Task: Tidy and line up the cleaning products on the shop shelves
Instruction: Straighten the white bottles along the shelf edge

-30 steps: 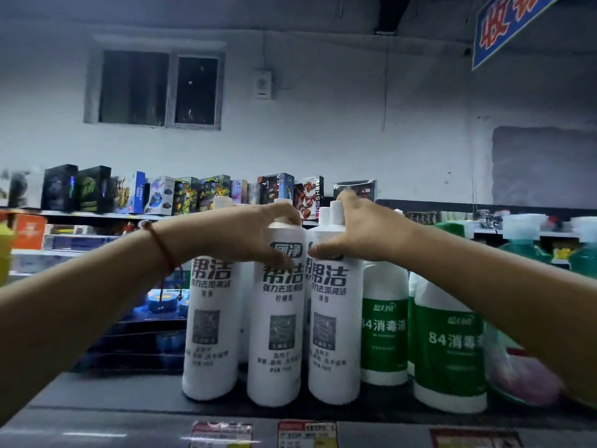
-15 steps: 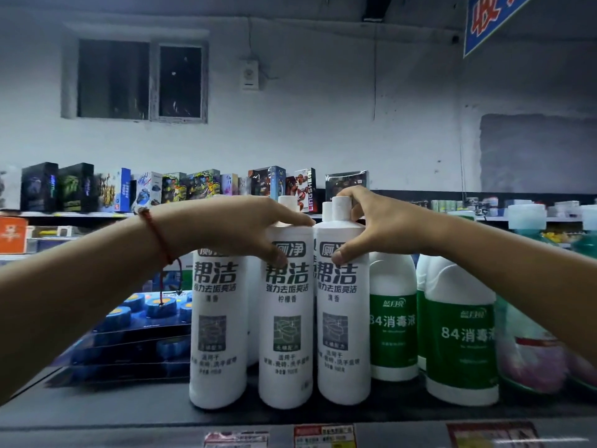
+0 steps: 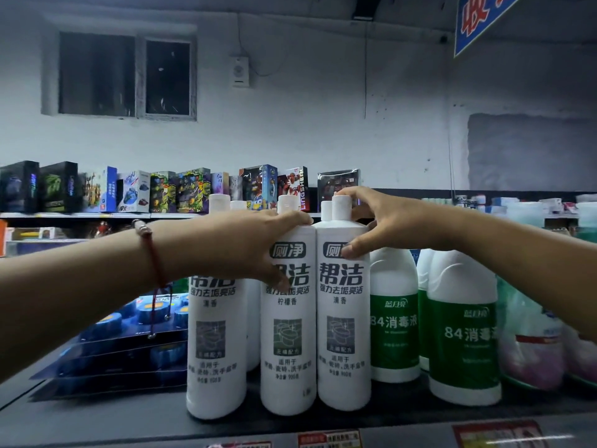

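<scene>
Head view: left hand (image 3: 245, 247) clamps the middle bottle (image 3: 287, 318) at its shoulder; right hand (image 3: 384, 227) pinches the right bottle (image 3: 343, 318), thumb on label, fingers behind the neck. Both stand touching at the shelf (image 3: 97, 418) front. Best slid upright, labels forward, flush with the left bottle (image 3: 215, 334). Smooth, tall, white plastic cylinders, likely top-heavy.

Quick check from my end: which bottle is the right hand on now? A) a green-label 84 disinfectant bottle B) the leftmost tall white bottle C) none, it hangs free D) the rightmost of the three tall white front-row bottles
D: the right hand grips the shoulder of the rightmost tall white bottle, thumb on its label, just left of the green-label bottle.
</scene>
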Action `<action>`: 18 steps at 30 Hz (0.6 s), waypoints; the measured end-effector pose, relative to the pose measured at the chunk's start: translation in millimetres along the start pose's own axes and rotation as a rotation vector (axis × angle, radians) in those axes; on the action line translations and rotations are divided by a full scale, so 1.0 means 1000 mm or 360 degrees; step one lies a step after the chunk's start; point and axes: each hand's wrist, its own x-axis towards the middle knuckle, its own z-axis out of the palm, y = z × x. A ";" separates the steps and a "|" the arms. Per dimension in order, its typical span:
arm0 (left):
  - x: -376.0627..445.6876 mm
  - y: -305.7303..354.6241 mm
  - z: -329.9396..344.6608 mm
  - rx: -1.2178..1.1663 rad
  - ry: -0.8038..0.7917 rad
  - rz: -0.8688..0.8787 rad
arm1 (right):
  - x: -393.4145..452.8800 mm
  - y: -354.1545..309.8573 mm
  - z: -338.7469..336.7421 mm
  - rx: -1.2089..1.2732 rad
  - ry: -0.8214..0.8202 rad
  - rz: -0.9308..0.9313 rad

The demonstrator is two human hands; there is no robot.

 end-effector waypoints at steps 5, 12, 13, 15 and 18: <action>-0.002 0.000 -0.003 0.0167 0.0008 -0.0023 | 0.004 0.005 -0.004 0.0193 -0.0146 0.0020; -0.038 0.000 0.019 0.0553 0.0433 -0.0111 | -0.017 -0.003 0.020 -0.0271 0.0137 0.0055; -0.049 -0.004 0.033 0.0473 0.0613 -0.0140 | -0.022 -0.001 0.029 -0.0368 0.0208 0.0031; -0.069 -0.010 0.064 0.0238 0.0946 -0.0235 | -0.032 0.006 0.046 -0.0452 0.0288 -0.0006; -0.084 -0.015 0.101 -0.0278 0.1092 -0.0491 | -0.036 0.009 0.054 -0.0478 0.0369 -0.0034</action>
